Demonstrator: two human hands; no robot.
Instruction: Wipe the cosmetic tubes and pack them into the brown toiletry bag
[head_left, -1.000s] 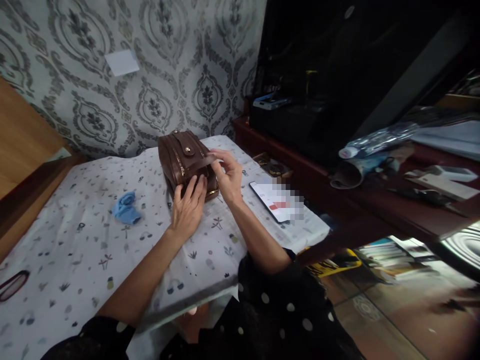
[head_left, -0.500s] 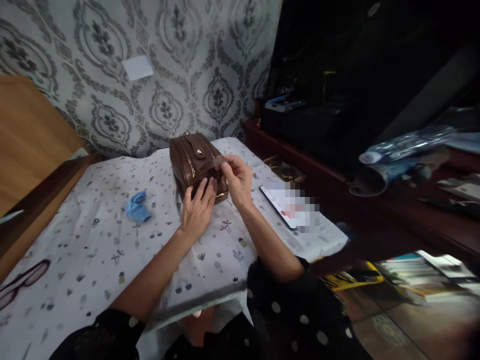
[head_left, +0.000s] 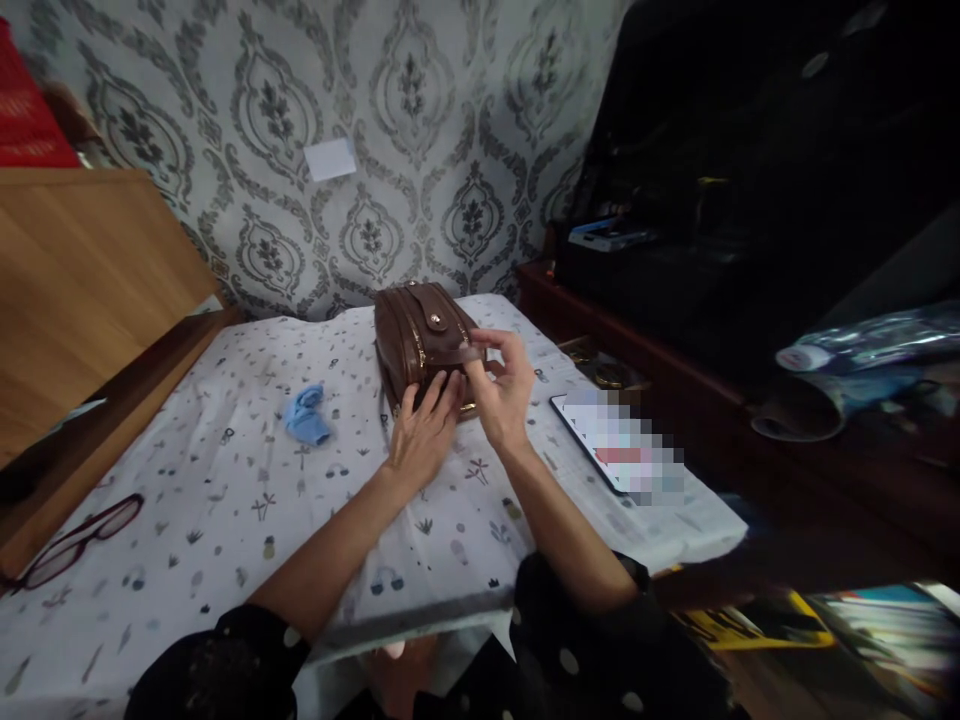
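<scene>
A brown leather bag (head_left: 409,325) with gold zips and a flap with a round stud stands on the patterned white cloth (head_left: 225,480). My left hand (head_left: 426,430) lies against the bag's near side, its fingers spread. At the bag's right front, my right hand (head_left: 504,385) pinches a brown strap (head_left: 454,355) between thumb and forefinger. A crumpled blue cloth (head_left: 306,414) lies left of the bag, and a phone (head_left: 600,440) with a lit screen lies to the right.
Red-framed glasses (head_left: 82,540) rest at the lower left, near a wooden panel (head_left: 97,290). On the dark red furniture at the right are a plastic bottle (head_left: 862,345) and a rolled sheet. Magazines (head_left: 892,640) lie below.
The view has shifted, so the bag and both hands appear further right and slightly lower. My right hand has turned a little, with the strap still pinched. My left hand stays on the bag.
</scene>
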